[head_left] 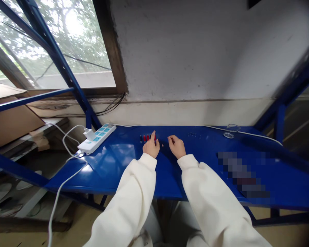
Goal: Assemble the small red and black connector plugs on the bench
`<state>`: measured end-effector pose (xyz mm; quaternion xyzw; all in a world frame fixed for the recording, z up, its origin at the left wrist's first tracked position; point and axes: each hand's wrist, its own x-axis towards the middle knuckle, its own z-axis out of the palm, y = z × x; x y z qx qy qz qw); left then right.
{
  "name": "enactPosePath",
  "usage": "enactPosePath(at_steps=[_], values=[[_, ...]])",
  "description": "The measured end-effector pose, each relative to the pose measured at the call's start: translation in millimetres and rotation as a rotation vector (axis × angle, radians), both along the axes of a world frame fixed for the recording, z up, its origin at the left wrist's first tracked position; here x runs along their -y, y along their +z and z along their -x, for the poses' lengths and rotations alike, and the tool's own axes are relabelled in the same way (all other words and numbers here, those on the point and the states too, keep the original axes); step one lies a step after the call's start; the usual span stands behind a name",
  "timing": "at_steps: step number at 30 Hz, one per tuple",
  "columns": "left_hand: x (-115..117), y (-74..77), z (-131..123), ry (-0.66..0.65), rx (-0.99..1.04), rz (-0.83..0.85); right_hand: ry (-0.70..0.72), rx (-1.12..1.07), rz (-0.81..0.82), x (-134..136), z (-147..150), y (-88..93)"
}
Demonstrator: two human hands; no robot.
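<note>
Blue table [113, 175]: its back edge is met by the wall [190, 65] ahead of the fingers, its front edge is crossed by both sleeves [134, 187]. Sideways room is bounded by a white power strip [96, 140] well left of the left fingers and a pixelated patch [243, 175] right and nearer than the right fingers. Side room beyond is cut off by blue frame bars [78, 92].

Markings on the strip are too small to be read; anything under the patch is masked.

Small black and red pieces [147, 138] are lined up just left of and beside the left fingers, row partly hidden by them. On the left hand [151, 148] index is extended, thumb held apart; red is seen in the gap, grip cannot be told. On the right hand [177, 146] fingers are curled, tips close together; contents cannot be told. A tiny piece [162, 145] is left between the hands. Tiny bits [192, 134] are scattered right of the right fingers, clear round items [229, 135] farther right.
</note>
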<state>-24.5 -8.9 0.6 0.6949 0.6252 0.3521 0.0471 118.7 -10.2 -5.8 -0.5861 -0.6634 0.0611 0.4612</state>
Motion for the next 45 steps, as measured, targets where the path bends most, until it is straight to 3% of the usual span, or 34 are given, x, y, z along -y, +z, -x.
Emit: enactPosePath(at_steps=[12,16,21,24,32,41,45], values=[[-12.9,-2.3,-1.2,-0.006,-0.036,0.028,0.014,0.003,0.008,0.5,-0.5,0.0],[-15.2,-2.7,-2.2,-0.132,0.235,-0.029,0.011,-0.002,0.008,0.4,0.2,0.6],[-9.5,0.0,-11.6,-0.341,0.741,0.136,-0.016,-0.064,0.058,5.1,1.0,7.5],[-6.0,0.7,-14.8,-0.430,0.879,0.182,-0.016,-0.105,0.086,6.9,0.9,9.4],[-3.7,0.2,-14.8,-0.554,0.918,0.219,0.056,-0.144,0.018,6.2,0.6,9.2],[-0.6,4.5,-13.7,-0.403,0.867,0.215,0.103,-0.131,-0.025,7.0,2.7,8.2],[-0.8,4.6,-13.7,-0.444,0.918,0.210,0.096,-0.146,-0.031,7.8,2.4,9.9]])
